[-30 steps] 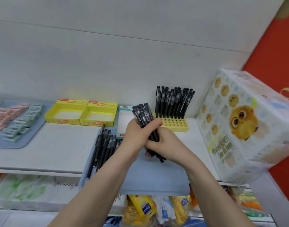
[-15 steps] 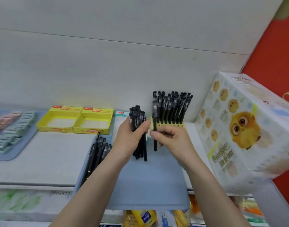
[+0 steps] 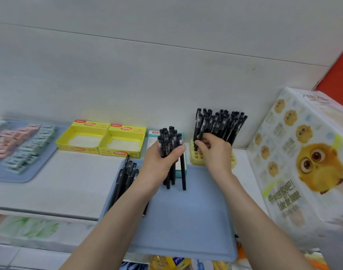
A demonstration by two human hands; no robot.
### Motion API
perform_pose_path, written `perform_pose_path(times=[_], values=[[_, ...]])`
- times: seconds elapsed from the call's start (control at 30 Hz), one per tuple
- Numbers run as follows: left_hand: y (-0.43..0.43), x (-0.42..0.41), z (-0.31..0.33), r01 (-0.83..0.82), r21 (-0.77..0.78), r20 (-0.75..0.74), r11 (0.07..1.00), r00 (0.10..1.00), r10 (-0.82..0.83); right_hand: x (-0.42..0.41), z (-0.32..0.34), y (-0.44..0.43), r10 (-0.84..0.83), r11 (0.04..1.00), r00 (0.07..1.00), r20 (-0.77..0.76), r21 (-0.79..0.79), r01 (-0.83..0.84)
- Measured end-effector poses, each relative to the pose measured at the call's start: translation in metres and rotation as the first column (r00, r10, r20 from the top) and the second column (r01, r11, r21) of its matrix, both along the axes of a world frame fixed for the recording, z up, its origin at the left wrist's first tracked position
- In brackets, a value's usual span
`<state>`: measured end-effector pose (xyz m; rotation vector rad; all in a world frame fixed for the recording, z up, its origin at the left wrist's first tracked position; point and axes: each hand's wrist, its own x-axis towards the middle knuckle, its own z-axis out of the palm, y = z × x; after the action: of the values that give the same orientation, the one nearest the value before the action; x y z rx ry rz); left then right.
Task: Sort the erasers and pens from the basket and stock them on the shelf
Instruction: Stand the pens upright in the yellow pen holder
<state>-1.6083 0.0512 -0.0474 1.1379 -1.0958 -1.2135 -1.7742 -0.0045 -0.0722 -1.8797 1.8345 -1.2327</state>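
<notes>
My left hand [image 3: 162, 158]: forearm reaching up over the blue tray [image 3: 186, 221], grip wrapped round a bundle of black pens [image 3: 171, 151], held upright above the tray. My right hand [image 3: 215, 151]: grip pinching one pen [image 3: 201, 133] at the front-left corner of the yellow pen holder [image 3: 196, 157], beside the standing pens [image 3: 225, 123]. Room: bare shelf [image 3: 69, 182] left of the tray, which overhangs the shelf's front edge; owl-printed pack [image 3: 306, 162] close on the right. Loose pens [image 3: 125, 176] partly hidden behind my left forearm; erasers [image 3: 16, 145] blurred, far left.
</notes>
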Motion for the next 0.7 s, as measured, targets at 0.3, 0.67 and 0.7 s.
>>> perform_pose_path(times=[0.3,0.67,0.7], values=[[-0.004,0.002,0.002,-0.006,-0.047,0.044,0.999,0.999,0.008,-0.001,0.023,0.017,-0.096,0.99,0.979,-0.18,0.087,0.113],[-0.009,-0.019,-0.002,0.028,-0.073,0.067,0.997,0.998,-0.023,-0.023,0.032,0.037,0.167,0.976,0.978,0.123,0.122,-0.182],[-0.008,-0.019,-0.002,0.037,-0.071,0.067,0.997,0.997,-0.032,-0.027,0.032,0.034,0.091,0.992,0.991,0.098,0.075,-0.099]])
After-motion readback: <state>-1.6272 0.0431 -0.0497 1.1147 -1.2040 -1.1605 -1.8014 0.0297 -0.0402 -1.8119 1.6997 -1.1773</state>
